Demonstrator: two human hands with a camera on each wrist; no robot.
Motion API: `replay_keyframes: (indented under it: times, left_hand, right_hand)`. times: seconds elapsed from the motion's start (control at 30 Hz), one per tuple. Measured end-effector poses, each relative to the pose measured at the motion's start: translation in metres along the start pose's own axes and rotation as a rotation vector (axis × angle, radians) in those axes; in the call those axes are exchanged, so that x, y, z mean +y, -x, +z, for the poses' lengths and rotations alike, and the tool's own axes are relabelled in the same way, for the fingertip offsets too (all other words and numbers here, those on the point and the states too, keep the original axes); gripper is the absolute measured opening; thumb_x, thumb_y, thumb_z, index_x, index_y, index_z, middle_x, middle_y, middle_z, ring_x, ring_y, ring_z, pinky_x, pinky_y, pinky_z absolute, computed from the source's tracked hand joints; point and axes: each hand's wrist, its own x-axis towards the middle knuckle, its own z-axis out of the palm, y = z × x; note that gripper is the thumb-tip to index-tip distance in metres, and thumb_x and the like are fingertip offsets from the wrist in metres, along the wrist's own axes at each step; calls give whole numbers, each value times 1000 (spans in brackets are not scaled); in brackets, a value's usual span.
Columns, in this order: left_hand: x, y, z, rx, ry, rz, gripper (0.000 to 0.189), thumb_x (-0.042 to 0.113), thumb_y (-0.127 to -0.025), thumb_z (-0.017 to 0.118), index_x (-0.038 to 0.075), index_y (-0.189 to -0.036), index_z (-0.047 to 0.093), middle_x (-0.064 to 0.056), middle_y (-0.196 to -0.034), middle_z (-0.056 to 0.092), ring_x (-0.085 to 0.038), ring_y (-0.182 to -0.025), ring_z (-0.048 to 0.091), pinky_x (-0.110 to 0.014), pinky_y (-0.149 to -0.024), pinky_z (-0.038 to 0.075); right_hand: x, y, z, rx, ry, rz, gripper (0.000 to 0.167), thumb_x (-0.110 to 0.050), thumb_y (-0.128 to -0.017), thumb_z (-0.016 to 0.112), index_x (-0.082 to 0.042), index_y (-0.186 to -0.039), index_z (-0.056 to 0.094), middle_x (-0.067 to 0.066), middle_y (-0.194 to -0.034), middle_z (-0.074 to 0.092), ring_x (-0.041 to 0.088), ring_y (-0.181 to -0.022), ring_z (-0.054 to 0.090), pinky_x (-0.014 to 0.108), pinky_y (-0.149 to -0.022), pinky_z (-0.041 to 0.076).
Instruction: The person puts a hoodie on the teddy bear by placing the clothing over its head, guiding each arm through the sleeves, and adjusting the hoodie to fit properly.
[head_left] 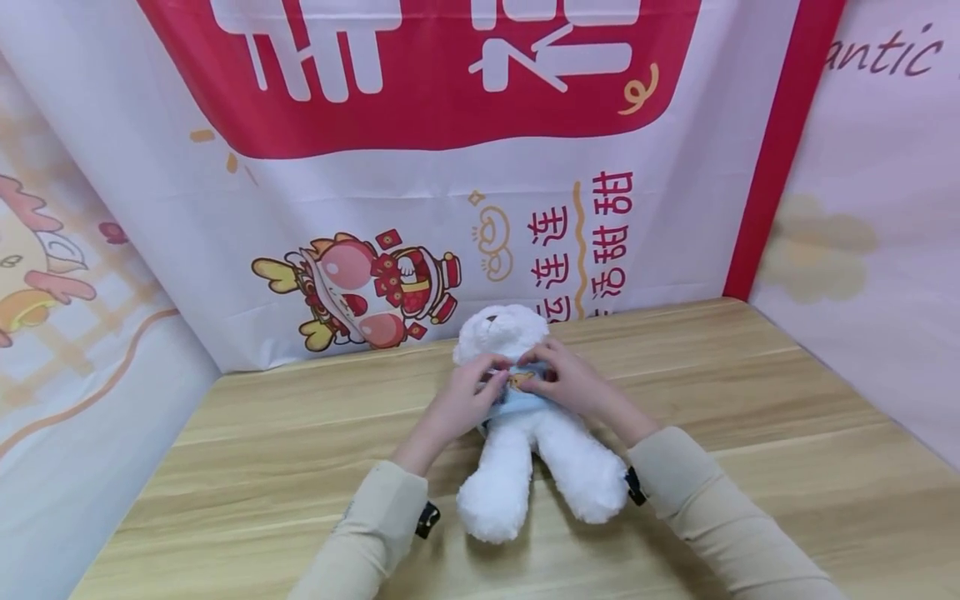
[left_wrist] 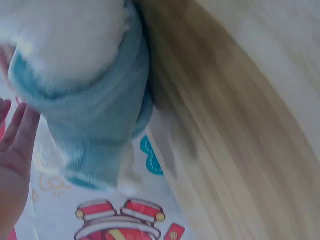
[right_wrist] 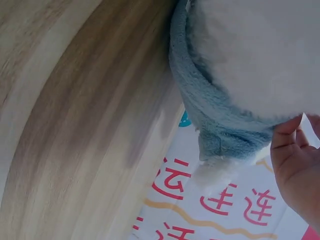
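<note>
A white plush bear [head_left: 517, 437] lies on its back on the wooden table, head toward the back wall and legs toward me. It wears a light blue shirt [head_left: 519, 401] with a small yellow print on the chest. My left hand [head_left: 467, 398] is at one side of the chest, thumb and index finger close together on the shirt. From the other side my right hand [head_left: 581, 385] reaches over the chest, its thumb and fingers bent. The right wrist view has that hand [right_wrist: 295, 155] pinching the shirt's edge [right_wrist: 225, 117]. The fingertips are partly hidden in both wrist views.
Behind the table [head_left: 315, 442] hangs a white and red printed cloth [head_left: 427, 192] with a cartoon figure and writing. More printed cloth [head_left: 862, 250] hangs at the right, and another [head_left: 82, 333] at the left. A black strap piece [head_left: 427, 519] shows at the left cuff.
</note>
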Motion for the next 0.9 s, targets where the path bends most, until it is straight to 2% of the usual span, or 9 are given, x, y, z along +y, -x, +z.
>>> replay_keyframes:
  times: [0.17, 0.23, 0.27, 0.37, 0.47, 0.53, 0.67, 0.77, 0.9]
  left_hand:
    - [-14, 6, -18, 136, -138, -235, 16, 24, -97, 54, 12, -100, 64, -5, -93, 68, -17, -77, 60, -29, -67, 50]
    - [-20, 8, -23, 131, -196, -303, 16, 25, -96, 55, 12, -96, 65, -4, -87, 67, -16, -73, 57, -29, -64, 48]
    - [-23, 9, -25, 111, -225, -312, 16, 24, -95, 56, 11, -95, 66, -4, -86, 67, -15, -73, 57, -29, -65, 48]
    - [-30, 10, -26, 27, -256, -293, 16, 21, -94, 60, 10, -95, 71, -4, -88, 70, -15, -76, 60, -29, -68, 50]
    - [-34, 9, -24, -13, -219, -257, 15, 18, -92, 62, 8, -97, 73, -6, -92, 72, -16, -79, 62, -30, -69, 52]
    - [-34, 8, -23, -4, -186, -236, 14, 14, -90, 64, 7, -98, 74, -8, -96, 73, -18, -81, 63, -31, -71, 53]
    - [-36, 8, -20, 7, -118, -203, 18, 6, -87, 66, 5, -104, 72, -10, -100, 73, -20, -84, 66, -33, -75, 55]
    - [-38, 9, -15, -2, -74, -198, 20, 4, -87, 66, 4, -106, 70, -12, -101, 72, -20, -83, 66, -32, -73, 56]
    - [-38, 9, -10, 22, -87, -155, 14, 3, -86, 66, 4, -100, 69, -11, -95, 70, -20, -81, 64, -32, -72, 54]
  right_hand:
    - [1, 2, 1, -2, 14, -36, 27, -15, -86, 69, -5, -110, 63, 14, -110, 52, 15, -81, 48, 25, -73, 41]
    - [4, 3, 0, -3, 4, -47, 26, -12, -86, 68, -5, -111, 63, 13, -110, 51, 14, -78, 46, 24, -71, 40]
    - [5, 4, 0, -9, -2, -55, 25, -11, -87, 68, -6, -111, 64, 13, -110, 51, 14, -78, 45, 23, -71, 40]
    - [9, 7, 0, -38, -9, -111, 25, -7, -88, 64, -7, -113, 65, 12, -113, 51, 16, -86, 50, 24, -75, 44]
    - [13, 9, 0, -64, -22, -168, 27, -4, -89, 61, -9, -116, 66, 10, -116, 53, 21, -100, 54, 28, -84, 47]
    - [15, 10, -1, -71, -21, -190, 27, -3, -90, 60, -8, -116, 66, 11, -116, 54, 23, -104, 55, 30, -87, 48]
    - [18, 11, -4, -65, -2, -191, 28, -2, -89, 60, -9, -115, 67, 9, -115, 55, 22, -103, 55, 30, -87, 48]
    - [16, 12, -5, -63, 45, -230, 31, 4, -88, 58, -11, -114, 69, 9, -114, 57, 22, -103, 56, 31, -87, 48]
    - [11, 13, -3, -80, 88, -267, 28, -2, -90, 59, -15, -111, 71, 7, -113, 58, 19, -98, 55, 28, -81, 48]
